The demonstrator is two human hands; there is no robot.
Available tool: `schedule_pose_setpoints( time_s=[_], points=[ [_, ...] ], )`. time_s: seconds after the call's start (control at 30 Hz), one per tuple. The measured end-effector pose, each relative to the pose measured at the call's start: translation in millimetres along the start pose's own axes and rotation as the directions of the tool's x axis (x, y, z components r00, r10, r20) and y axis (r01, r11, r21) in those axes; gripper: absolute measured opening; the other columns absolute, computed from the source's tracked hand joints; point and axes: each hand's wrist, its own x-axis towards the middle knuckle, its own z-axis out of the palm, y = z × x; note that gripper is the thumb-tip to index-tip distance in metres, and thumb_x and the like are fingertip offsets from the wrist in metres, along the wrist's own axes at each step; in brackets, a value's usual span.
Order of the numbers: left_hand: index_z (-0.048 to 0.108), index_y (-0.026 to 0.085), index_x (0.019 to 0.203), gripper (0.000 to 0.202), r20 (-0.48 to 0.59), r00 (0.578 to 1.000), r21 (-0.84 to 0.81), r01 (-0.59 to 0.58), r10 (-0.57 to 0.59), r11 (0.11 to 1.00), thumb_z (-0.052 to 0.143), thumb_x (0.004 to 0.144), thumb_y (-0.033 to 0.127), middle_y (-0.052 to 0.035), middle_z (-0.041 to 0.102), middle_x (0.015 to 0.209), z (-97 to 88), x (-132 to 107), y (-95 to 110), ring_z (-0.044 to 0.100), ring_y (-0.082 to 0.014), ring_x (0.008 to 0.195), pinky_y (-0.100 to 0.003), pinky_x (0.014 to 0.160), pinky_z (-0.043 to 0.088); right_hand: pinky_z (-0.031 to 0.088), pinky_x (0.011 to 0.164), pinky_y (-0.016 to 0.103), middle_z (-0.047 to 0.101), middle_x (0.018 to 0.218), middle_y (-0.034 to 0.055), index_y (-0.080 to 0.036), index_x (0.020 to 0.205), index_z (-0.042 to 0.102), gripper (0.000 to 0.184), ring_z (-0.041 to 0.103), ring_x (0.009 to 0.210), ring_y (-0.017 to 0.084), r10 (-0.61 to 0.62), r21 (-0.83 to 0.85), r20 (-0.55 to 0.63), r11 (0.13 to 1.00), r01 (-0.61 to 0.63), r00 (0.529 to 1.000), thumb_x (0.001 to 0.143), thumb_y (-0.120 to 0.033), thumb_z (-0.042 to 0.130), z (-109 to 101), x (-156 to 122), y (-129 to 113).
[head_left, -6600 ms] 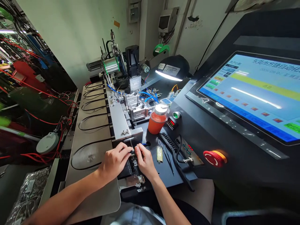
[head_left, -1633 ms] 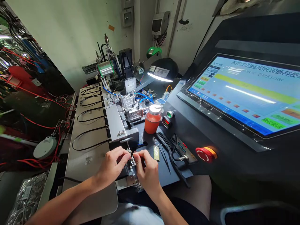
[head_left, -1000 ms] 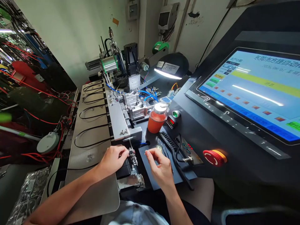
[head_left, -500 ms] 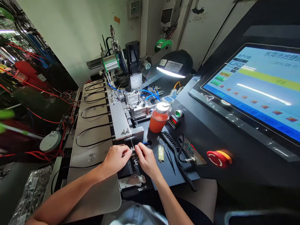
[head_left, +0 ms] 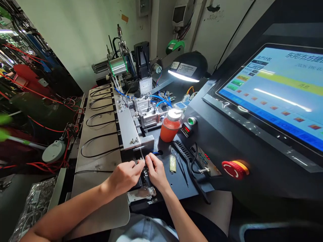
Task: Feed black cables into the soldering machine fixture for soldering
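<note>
My left hand (head_left: 128,175) is curled in a pinch over the near end of the metal track, its fingertips almost meeting those of my right hand. Thumb and finger of my right hand (head_left: 155,170) are pressed together beside it. Whatever lies between the fingertips is too small and covered to name. Just beyond them a thin metal rod comes out from under the flat silver cover plate (head_left: 128,127). A black cable (head_left: 94,171) on the left-hand plate runs toward my left hand, and its end is hidden there.
Looped black cables (head_left: 101,138) lie along the metal side table (head_left: 94,188). To the right are an orange-red jar (head_left: 169,129), a yellowish packet (head_left: 173,163), tweezers (head_left: 182,169), a red stop button (head_left: 234,169) and a touchscreen (head_left: 282,90). A lamp (head_left: 190,67) hangs over the machine.
My left hand has shifted slightly right, its fingers more curled and closer to my right fingertips. The right hand stays nearly in place. The text in the screen's yellow bar has changed.
</note>
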Motion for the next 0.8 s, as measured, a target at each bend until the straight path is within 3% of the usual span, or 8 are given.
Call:
schedule_pose_setpoints(
  time_s=[0.07, 0.13, 0.27, 0.37, 0.43, 0.53, 0.8],
  points=[
    [0.063, 0.01, 0.1, 0.032, 0.04, 0.997, 0.01, -0.069, 0.069, 0.998, 0.032, 0.095, 0.003, -0.006, 0.069, 0.089, 0.0, 2, -3, 0.056, -0.0117, 0.058, -0.026, 0.048, 0.042, 0.027, 0.047, 0.022, 0.03, 0.058, -0.0065, -0.023, 0.065, 0.03, 0.035, 0.03, 0.051, 0.009, 0.024, 0.017, -0.001, 1.0, -0.024, 1.0, 0.096, -0.034, 0.036, 0, -1, 1],
    [0.063, 0.011, 0.099, 0.031, 0.074, 0.995, 0.013, -0.063, 0.062, 0.998, 0.033, 0.095, 0.004, -0.0051, 0.068, 0.087, 0.0, 3, -4, 0.056, -0.0118, 0.058, -0.026, 0.048, 0.041, 0.028, 0.047, 0.022, 0.03, 0.058, -0.0065, -0.023, 0.064, 0.03, 0.035, 0.031, 0.051, 0.009, 0.049, 0.033, 0.005, 0.998, -0.049, 0.999, 0.096, -0.036, 0.037, -1, -1, 3],
    [0.061, 0.018, 0.109, 0.027, 0.1, 0.985, -0.094, 0.151, -0.141, 0.984, 0.038, 0.097, 0.011, -0.0015, 0.066, 0.091, -5.6, 1, -7, 0.062, -0.0125, 0.067, -0.024, 0.056, 0.046, 0.033, 0.049, 0.022, 0.04, 0.058, -0.0046, -0.021, 0.065, 0.041, 0.034, 0.039, 0.051, 0.01, 0.032, -0.047, 0.014, 0.998, -0.031, 0.999, 0.098, -0.032, 0.035, -15, -1, 0],
    [0.062, 0.02, 0.102, 0.016, 0.233, 0.929, -0.198, 0.335, -0.288, 0.921, 0.048, 0.096, 0.019, -0.0001, 0.065, 0.094, -12.2, -3, -11, 0.064, -0.0127, 0.071, -0.024, 0.064, 0.049, 0.042, 0.058, 0.024, 0.059, 0.073, 0.0018, -0.019, 0.085, 0.059, 0.023, 0.053, 0.063, 0.014, -0.108, -0.189, 0.042, 0.975, 0.114, 0.993, 0.096, -0.021, 0.04, -26, -4, -7],
    [0.062, 0.019, 0.096, 0.012, 0.31, 0.895, -0.198, 0.391, -0.321, 0.899, 0.05, 0.095, 0.021, -0.0004, 0.064, 0.092, -14.3, -4, -14, 0.065, -0.0143, 0.074, -0.025, 0.066, 0.049, 0.047, 0.064, 0.027, 0.064, 0.083, 0.0056, -0.019, 0.098, 0.063, 0.023, 0.059, 0.074, 0.016, -0.215, -0.252, 0.088, 0.94, 0.23, 0.973, 0.093, -0.014, 0.042, -30, -7, -11],
    [0.062, 0.019, 0.091, 0.015, 0.345, 0.884, -0.166, 0.388, -0.315, 0.907, 0.048, 0.096, 0.022, -0.0008, 0.064, 0.089, -13.1, -5, -16, 0.064, -0.0153, 0.076, -0.025, 0.065, 0.048, 0.048, 0.063, 0.027, 0.065, 0.081, 0.0061, -0.019, 0.1, 0.065, 0.028, 0.06, 0.075, 0.018, -0.289, -0.312, 0.099, 0.899, 0.306, 0.952, 0.091, -0.009, 0.041, -31, -11, -14],
    [0.06, 0.018, 0.085, 0.02, 0.323, 0.901, -0.149, 0.35, -0.289, 0.925, 0.045, 0.097, 0.023, -0.0012, 0.063, 0.087, -11.5, -4, -16, 0.063, -0.0142, 0.074, -0.024, 0.061, 0.044, 0.045, 0.058, 0.026, 0.063, 0.077, 0.004, -0.019, 0.089, 0.061, 0.022, 0.06, 0.067, 0.016, -0.265, -0.36, 0.019, 0.898, 0.253, 0.964, 0.088, -0.009, 0.041, -36, -13, -18]
  ],
)
